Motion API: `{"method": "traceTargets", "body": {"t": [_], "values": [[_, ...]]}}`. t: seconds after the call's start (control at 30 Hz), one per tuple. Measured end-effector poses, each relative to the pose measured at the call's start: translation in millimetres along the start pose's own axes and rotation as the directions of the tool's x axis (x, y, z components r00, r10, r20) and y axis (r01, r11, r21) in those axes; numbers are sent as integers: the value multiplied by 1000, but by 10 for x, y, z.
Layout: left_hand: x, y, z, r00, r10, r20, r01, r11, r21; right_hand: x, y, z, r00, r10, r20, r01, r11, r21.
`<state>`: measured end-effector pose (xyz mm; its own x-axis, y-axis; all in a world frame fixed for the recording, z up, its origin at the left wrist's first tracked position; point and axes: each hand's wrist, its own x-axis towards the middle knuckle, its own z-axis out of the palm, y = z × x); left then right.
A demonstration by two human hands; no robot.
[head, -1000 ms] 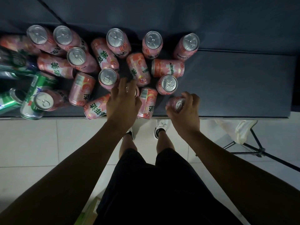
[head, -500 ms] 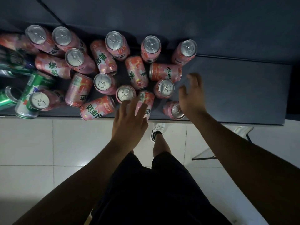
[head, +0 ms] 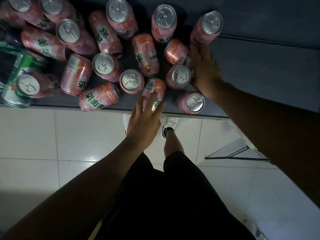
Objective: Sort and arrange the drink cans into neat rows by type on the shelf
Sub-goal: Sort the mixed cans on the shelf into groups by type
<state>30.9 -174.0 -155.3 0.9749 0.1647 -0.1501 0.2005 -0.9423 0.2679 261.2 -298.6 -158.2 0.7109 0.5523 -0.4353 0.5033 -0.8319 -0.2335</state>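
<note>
Several pink cans crowd the dark blue shelf [head: 259, 70], some upright, some on their sides. My left hand [head: 144, 122] hovers with straight fingers over a fallen pink can [head: 153, 89] at the shelf's front edge, fingertips on it. My right hand [head: 204, 70] lies flat with its fingers reaching onto a fallen pink can [head: 174, 51], just below an upright pink can [head: 207, 28]. One upright pink can [head: 191, 102] stands near the front edge below my right wrist. Green cans [head: 13, 70] lie at the far left.
The right part of the shelf is bare blue surface. White tiled floor [head: 43, 135] lies below the shelf edge, with my legs and white shoes there. A thin black stand [head: 239, 157] sits on the floor at the right.
My right hand moved further in and up, from above the front can to the fallen can behind it. My left hand reached forward onto the fallen can at the edge. The view moved closer.
</note>
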Motion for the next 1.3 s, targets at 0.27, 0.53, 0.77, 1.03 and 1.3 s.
{"method": "traceTargets", "body": {"t": [0.27,0.53,0.77,1.03,1.3], "values": [[152,34,75,979,-154,138,166,982,-86,-39,149,70,999,54,5,-52,947,315],[135,43,-54,983,-152,104,173,955,-241,-223,265,167,990,142,-19,-113,855,505],[137,78,-265,996,-17,89,26,994,-108,-534,261,-34,978,203,-43,-147,822,550],[372,209,-499,988,10,153,7,994,-109,-629,70,-280,940,315,-135,-183,793,581],[473,251,-565,981,15,194,3,995,-96,-689,-18,-249,947,290,-137,-185,843,506]]}}
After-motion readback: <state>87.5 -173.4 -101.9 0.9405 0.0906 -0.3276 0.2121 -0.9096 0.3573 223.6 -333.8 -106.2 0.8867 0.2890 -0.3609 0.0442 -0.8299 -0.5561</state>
